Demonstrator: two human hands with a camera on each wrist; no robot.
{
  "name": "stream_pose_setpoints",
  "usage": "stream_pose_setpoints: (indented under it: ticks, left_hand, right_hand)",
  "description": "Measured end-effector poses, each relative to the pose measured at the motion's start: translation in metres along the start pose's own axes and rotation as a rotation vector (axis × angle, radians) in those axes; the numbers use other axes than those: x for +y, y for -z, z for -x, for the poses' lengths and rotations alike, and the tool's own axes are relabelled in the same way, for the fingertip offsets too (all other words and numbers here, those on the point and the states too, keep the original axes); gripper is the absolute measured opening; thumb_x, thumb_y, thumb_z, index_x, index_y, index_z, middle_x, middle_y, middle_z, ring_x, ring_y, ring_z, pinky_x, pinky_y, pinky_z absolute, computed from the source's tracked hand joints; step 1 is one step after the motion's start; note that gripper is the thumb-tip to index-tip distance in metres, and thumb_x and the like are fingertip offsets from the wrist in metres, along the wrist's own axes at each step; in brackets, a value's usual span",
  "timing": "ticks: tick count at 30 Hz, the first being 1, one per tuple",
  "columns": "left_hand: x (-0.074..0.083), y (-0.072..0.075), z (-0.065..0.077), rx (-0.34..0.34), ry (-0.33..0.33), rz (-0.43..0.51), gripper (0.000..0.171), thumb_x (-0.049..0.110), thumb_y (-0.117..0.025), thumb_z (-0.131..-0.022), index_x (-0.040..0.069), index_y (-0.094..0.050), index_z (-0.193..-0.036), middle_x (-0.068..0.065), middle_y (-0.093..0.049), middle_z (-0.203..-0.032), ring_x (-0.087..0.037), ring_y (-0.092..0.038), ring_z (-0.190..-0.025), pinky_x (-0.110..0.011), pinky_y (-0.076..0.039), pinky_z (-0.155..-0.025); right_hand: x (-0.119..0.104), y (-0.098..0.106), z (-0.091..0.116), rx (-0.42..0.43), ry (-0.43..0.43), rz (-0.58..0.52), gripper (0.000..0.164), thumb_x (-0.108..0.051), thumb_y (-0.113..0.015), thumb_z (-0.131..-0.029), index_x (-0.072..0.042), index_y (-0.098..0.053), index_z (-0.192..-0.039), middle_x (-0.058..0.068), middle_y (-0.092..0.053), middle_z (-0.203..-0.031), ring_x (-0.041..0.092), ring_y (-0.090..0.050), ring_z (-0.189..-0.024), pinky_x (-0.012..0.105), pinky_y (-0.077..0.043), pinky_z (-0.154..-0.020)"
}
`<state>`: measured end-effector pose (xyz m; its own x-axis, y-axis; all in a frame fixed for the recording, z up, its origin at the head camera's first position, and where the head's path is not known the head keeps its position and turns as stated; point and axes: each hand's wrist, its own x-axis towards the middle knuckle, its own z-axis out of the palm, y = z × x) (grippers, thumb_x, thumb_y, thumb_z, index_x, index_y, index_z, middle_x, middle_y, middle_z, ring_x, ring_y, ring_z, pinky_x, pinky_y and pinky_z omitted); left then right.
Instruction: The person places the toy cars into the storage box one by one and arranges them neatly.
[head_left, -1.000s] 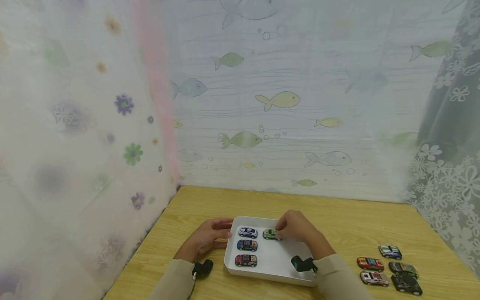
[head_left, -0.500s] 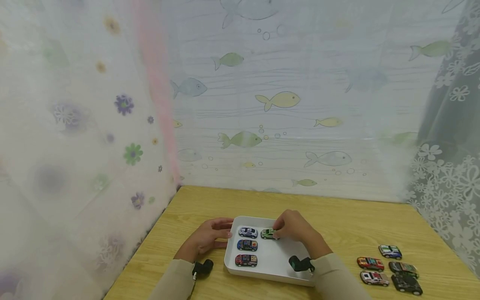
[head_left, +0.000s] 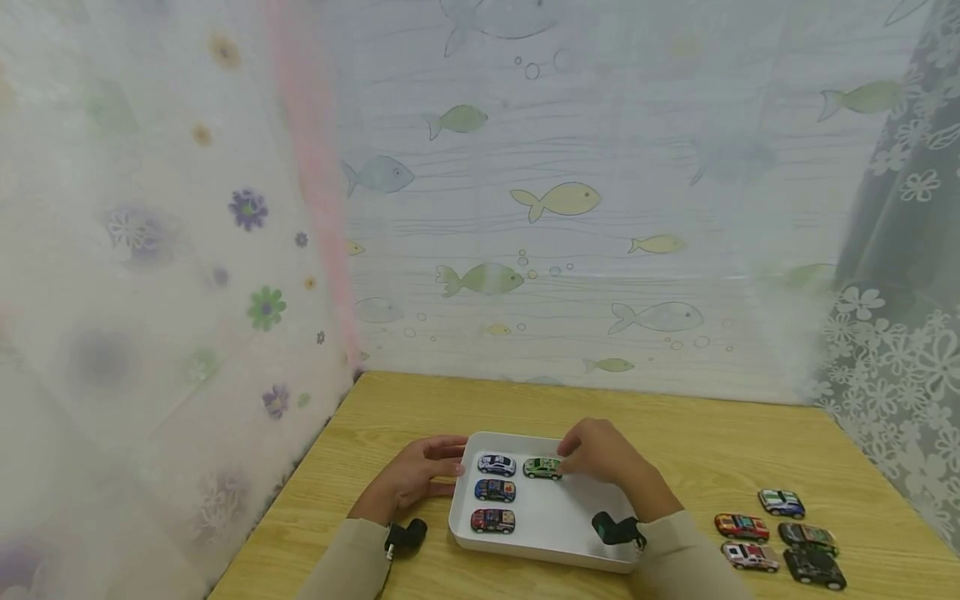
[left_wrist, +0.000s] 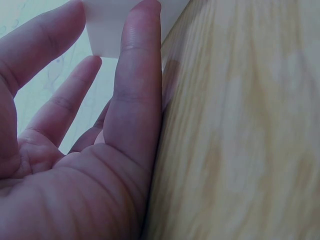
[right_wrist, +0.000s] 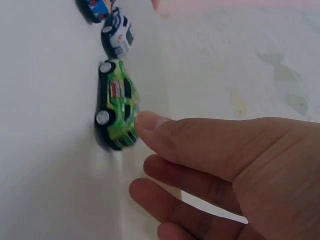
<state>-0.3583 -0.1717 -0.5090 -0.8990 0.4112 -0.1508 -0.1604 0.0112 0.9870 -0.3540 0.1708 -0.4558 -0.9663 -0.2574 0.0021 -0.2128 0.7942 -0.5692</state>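
Note:
A white tray (head_left: 555,533) lies on the table with toy cars in it. Down its left side run a white toy car (head_left: 497,465), a blue toy car (head_left: 495,491) and a red toy car (head_left: 492,521). Beside the white one stands a green toy car (right_wrist: 117,107). My right hand (head_left: 603,454) is just right of the green car, thumb tip at its end and fingers apart; whether the thumb touches is unclear. Against the tray's left wall rest the extended fingertips of my left hand (head_left: 412,473), which holds nothing in its palm.
Right of the tray, on the wood-grain table (head_left: 450,404), several more toy cars sit grouped, among them a red-and-yellow car (head_left: 741,527) and a black car (head_left: 814,568). A fish-print curtain (head_left: 562,333) hangs behind the table.
My right hand slid the green car slightly left, then let go and drew back to the right. The left hand and tray stayed in place.

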Motion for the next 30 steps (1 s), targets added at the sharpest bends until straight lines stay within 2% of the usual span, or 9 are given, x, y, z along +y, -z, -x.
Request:
stream_pose_setpoints:
  ticks: [10, 20, 25, 30]
  left_hand:
    - [0.001, 0.001, 0.001, 0.003, 0.008, -0.004, 0.059, 0.01, -0.074, -0.096, 0.009, -0.053, -0.15, -0.02, -0.05, -0.155, -0.029, -0.063, -0.126, -0.048, -0.06, -0.096]
    - [0.0, 0.0, -0.002, -0.004, 0.006, -0.012, 0.059, 0.01, -0.074, -0.097, 0.008, -0.051, -0.151, -0.02, -0.049, -0.155, -0.029, -0.062, -0.126, -0.047, -0.06, -0.096]
    - [-0.002, 0.001, -0.002, -0.007, 0.007, -0.005, 0.058, 0.009, -0.073, -0.097, 0.009, -0.052, -0.151, -0.02, -0.048, -0.156, -0.029, -0.063, -0.126, -0.048, -0.06, -0.096]
    - [-0.002, 0.001, -0.001, 0.007, 0.016, -0.018, 0.056, 0.011, -0.073, -0.097, 0.012, -0.054, -0.15, -0.018, -0.05, -0.155, -0.029, -0.063, -0.126, -0.047, -0.06, -0.097]
  right_hand:
    - [0.024, 0.035, 0.023, 0.035, 0.036, -0.01, 0.021, -0.019, -0.088, -0.082, -0.013, -0.082, -0.102, -0.002, -0.077, -0.102, 0.015, -0.071, -0.089, 0.036, -0.062, -0.076]
    - [0.061, 0.065, 0.059, 0.071, 0.105, 0.035, 0.023, -0.029, -0.083, -0.089, -0.014, -0.081, -0.105, -0.001, -0.077, -0.101, 0.012, -0.069, -0.084, 0.028, -0.058, -0.066]
    - [0.079, 0.074, 0.071, 0.075, 0.085, 0.059, 0.027, -0.033, -0.08, -0.091, -0.013, -0.081, -0.108, 0.001, -0.077, -0.105, 0.015, -0.07, -0.087, 0.032, -0.059, -0.069]
    - [0.089, 0.083, 0.082, 0.081, 0.089, 0.073, 0.028, -0.036, -0.076, -0.094, -0.013, -0.08, -0.109, 0.0, -0.076, -0.105, 0.018, -0.069, -0.091, 0.042, -0.061, -0.075]
